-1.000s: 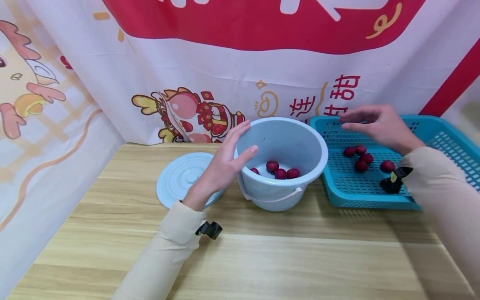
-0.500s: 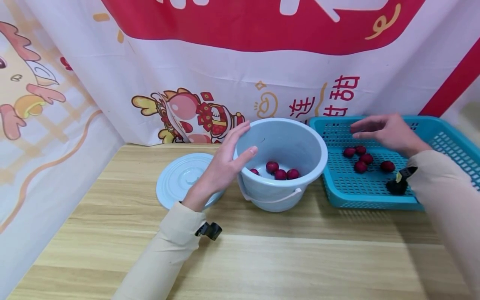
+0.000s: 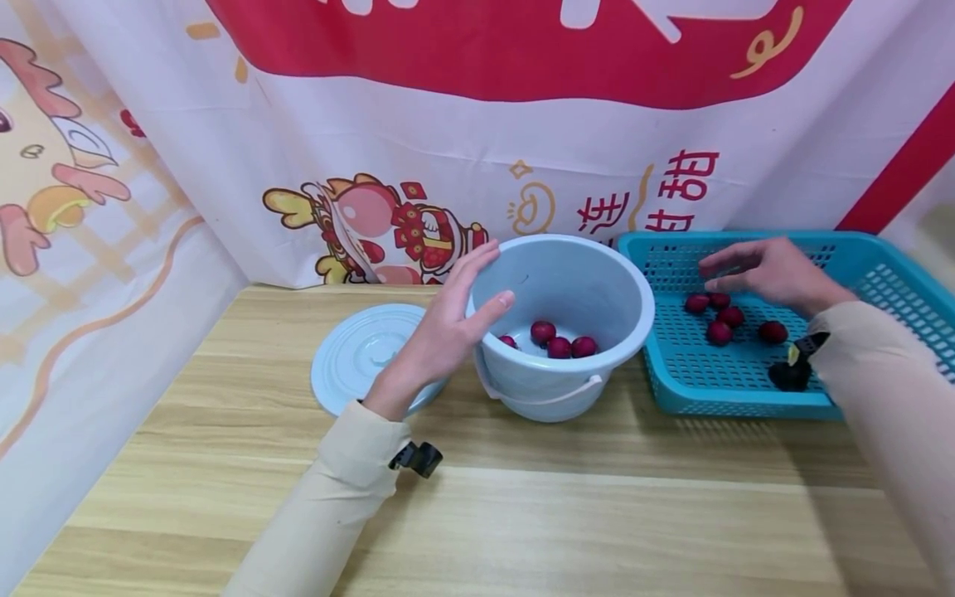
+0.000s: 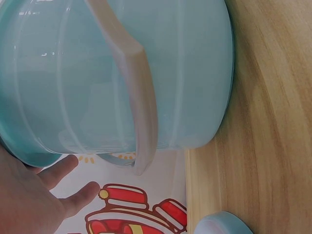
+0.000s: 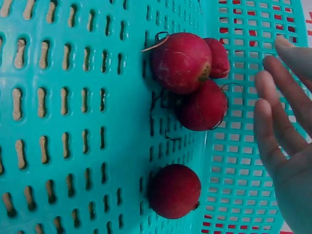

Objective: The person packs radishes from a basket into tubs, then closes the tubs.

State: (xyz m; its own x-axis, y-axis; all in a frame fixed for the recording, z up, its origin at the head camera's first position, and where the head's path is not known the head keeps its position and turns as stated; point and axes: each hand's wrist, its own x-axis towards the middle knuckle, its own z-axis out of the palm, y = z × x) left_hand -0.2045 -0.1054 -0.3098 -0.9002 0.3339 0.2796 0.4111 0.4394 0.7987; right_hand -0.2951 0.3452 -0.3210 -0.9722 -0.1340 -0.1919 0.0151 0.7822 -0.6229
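My left hand [image 3: 446, 330] rests against the left rim of a light blue bucket [image 3: 589, 286], fingers straight and thumb over the edge. Several red radishes [image 3: 559, 347] lie on the bucket's bottom. In the left wrist view, fingertips [image 4: 66, 168] show beside the rim, near the bucket's pale handle [image 4: 141, 92]. My right hand [image 3: 772, 272] hovers inside a turquoise basket [image 3: 746, 404], fingers loosely bent and holding nothing. Below it lie several red radishes [image 3: 719, 332]. The right wrist view shows radishes [image 5: 180, 63] with thin roots, apart from the fingers.
Left of the bucket, a round light blue lid [image 3: 358, 352] lies flat on the wooden table [image 3: 567, 522], partly behind my left wrist. The basket stands close to the bucket's right side. A printed cloth [image 3: 298, 133] hangs behind everything.
My right hand has moved down and slightly right, closer to the radishes in the basket. The left hand and the bucket have stayed in place.
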